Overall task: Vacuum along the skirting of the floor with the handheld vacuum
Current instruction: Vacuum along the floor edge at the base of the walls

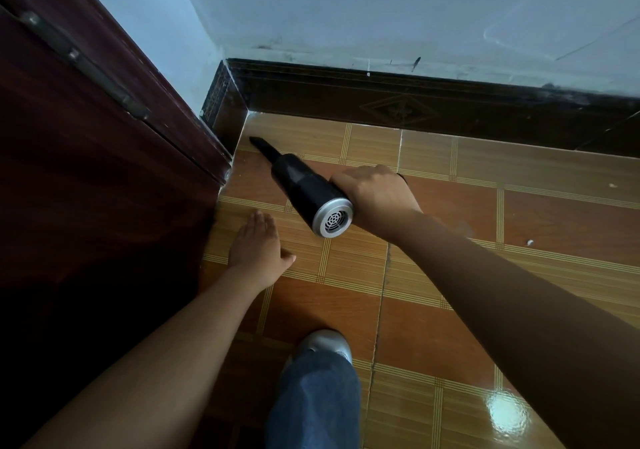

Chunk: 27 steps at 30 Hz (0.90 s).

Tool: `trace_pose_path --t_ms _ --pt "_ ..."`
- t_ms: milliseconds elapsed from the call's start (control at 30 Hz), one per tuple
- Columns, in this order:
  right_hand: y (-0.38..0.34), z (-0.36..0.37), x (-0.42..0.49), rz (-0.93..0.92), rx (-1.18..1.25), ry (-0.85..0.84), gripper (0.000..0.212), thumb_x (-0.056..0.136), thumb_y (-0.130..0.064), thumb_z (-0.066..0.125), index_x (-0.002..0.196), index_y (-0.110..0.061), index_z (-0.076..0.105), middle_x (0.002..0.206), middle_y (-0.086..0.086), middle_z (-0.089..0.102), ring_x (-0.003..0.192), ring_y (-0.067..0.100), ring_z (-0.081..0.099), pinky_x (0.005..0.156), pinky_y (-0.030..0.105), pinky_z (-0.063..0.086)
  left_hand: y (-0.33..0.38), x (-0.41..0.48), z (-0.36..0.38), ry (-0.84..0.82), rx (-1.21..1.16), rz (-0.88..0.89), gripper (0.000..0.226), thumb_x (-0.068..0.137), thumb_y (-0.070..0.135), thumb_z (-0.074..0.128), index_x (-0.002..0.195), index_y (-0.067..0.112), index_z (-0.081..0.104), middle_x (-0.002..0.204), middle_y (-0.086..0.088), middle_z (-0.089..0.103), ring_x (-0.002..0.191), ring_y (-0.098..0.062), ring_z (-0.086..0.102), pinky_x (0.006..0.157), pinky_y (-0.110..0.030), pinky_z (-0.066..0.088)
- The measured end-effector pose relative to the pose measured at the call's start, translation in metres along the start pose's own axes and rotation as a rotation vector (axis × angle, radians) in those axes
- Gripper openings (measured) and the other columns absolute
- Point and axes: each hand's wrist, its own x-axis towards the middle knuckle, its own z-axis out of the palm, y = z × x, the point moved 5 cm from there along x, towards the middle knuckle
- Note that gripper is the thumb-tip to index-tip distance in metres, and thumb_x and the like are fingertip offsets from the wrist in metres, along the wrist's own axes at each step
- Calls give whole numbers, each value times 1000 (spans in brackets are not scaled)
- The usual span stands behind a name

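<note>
My right hand grips the black handheld vacuum, whose silver vented rear end faces me. Its narrow black nozzle points into the floor corner, low by the tiles, just short of the dark patterned skirting that runs along the blue-white wall. A short piece of skirting turns the corner beside the door frame. My left hand is held flat, fingers together and thumb out, over the tiles near the door, holding nothing.
A dark red wooden door with a metal hinge strip fills the left side. The floor is orange and tan tile with small white specks at the right. My jeans leg and light shoe stand at the bottom centre.
</note>
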Motion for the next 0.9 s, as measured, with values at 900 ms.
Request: trace_pose_path --t_ms 900 --pt "37 -37 -69 239 -216 112 23 69 -15 77 83 -7 60 63 7 60 53 27 57 58 32 38 75 -14 -10 103 -11 342 73 99 39 40 152 17 -5 159 -3 -14 147 -18 -10 119 -34 1"
